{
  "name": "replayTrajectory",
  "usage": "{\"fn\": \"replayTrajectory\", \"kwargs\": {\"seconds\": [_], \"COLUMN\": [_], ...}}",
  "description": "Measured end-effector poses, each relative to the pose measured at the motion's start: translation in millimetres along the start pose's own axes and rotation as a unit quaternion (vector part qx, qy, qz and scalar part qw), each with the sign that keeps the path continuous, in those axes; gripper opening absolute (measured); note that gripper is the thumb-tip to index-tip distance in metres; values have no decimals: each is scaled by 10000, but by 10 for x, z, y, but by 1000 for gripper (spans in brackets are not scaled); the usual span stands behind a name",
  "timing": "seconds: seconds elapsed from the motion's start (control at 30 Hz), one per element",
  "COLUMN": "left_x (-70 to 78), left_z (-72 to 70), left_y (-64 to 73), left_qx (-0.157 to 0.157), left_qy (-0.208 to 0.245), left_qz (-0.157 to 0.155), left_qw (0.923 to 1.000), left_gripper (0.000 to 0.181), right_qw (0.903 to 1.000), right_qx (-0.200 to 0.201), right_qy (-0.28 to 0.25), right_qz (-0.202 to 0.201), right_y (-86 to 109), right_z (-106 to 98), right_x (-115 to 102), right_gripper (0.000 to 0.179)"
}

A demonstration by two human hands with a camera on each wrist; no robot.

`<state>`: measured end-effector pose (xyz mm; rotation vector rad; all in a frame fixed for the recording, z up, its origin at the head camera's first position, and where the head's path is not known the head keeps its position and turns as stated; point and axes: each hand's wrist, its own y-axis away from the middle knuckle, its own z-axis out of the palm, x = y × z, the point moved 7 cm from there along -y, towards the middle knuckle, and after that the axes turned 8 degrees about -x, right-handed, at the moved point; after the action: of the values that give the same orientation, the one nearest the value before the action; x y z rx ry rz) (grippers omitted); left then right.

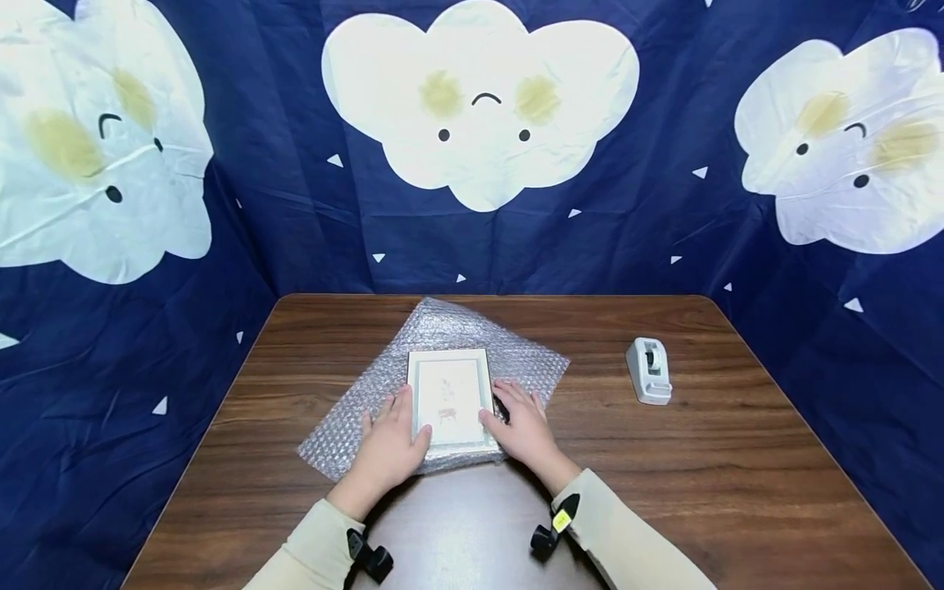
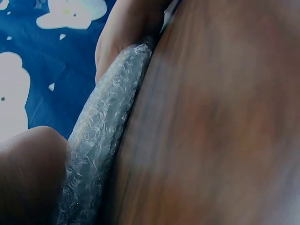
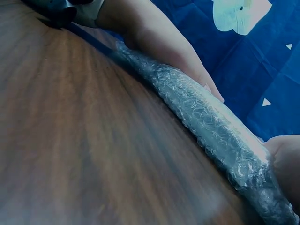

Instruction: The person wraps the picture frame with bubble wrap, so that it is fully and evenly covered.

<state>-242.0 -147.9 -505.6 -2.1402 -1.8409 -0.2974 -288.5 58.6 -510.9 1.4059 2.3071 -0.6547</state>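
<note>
A light-bordered picture frame (image 1: 448, 401) with a small faint picture lies face up on a sheet of bubble wrap (image 1: 450, 328) on the table. Bubble wrap comes up over the frame's near edge, seen as a wrapped side (image 2: 105, 122) in the left wrist view. My left hand (image 1: 387, 442) rests along the frame's left edge, fingers extended and thumb at its lower left corner. On the right edge lies my right hand (image 1: 525, 426), with its thumb over the border and fingers reaching forward beside the frame. The wrapped near side (image 3: 206, 119) also shows between both hands in the right wrist view.
A white tape dispenser (image 1: 651, 373) stands on the wooden table (image 1: 737, 459), to the right of the bubble wrap. Blue cloth (image 1: 501, 246) with cloud faces hangs behind the table and at both sides.
</note>
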Motion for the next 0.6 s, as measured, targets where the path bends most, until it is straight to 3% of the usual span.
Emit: {"fn": "replayTrajectory", "kwargs": {"seconds": [0.23, 0.6], "left_x": [172, 268], "left_z": [96, 108], "left_y": [31, 43], "left_qx": [-80, -108], "left_qy": [4, -55], "left_qz": [12, -51], "left_qw": [10000, 9999], "left_gripper": [74, 71], "right_qw": [9997, 9953], "right_qx": [-41, -230], "right_qy": [204, 331], "right_qz": [-141, -885], "right_y": [188, 382], "right_z": [-121, -252], "right_x": [102, 195], "right_gripper": [55, 52]}}
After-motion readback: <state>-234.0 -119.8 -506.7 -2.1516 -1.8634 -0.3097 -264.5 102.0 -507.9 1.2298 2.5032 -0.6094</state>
